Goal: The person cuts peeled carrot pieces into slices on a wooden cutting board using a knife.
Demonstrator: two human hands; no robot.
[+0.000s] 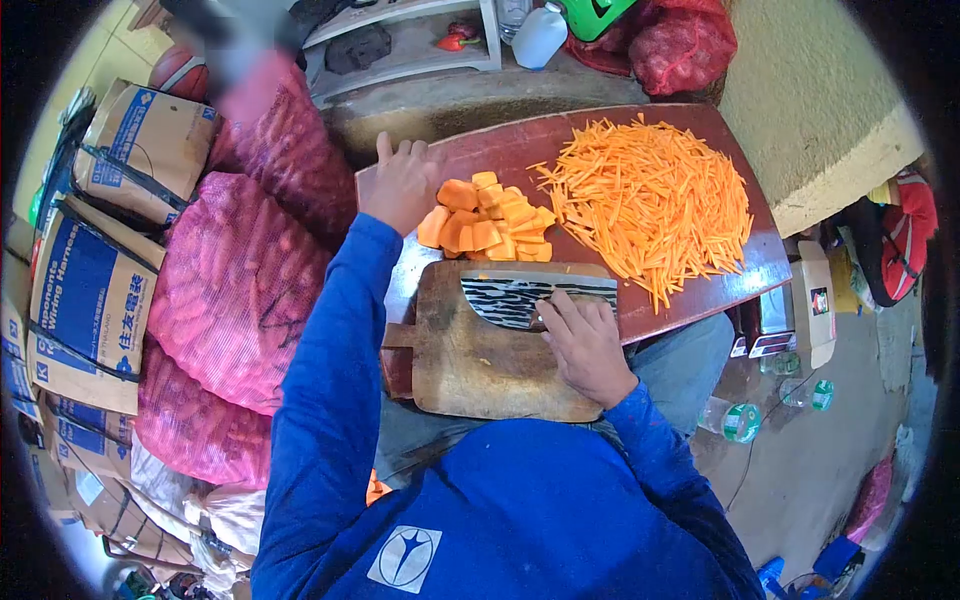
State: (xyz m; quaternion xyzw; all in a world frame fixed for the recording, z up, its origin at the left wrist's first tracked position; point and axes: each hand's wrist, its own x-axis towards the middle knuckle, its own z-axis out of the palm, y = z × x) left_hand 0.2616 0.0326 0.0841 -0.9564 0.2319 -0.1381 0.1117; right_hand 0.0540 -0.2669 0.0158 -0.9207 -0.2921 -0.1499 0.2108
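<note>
Large pile of orange strips (655, 205) cut; smaller heap of chunks (487, 222) uncut, both on table (480, 152). Right hand (588, 345) curled around knife (500, 298) on board (480, 375). Left hand (402, 185) loosely spread near chunks, nothing seen held.

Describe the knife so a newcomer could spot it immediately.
Find the red table, then the wooden board at its near edge. The knife lies along the board's far side, under the right hand. Its black-striped blade stands out from the orange chunks beyond it.
</note>
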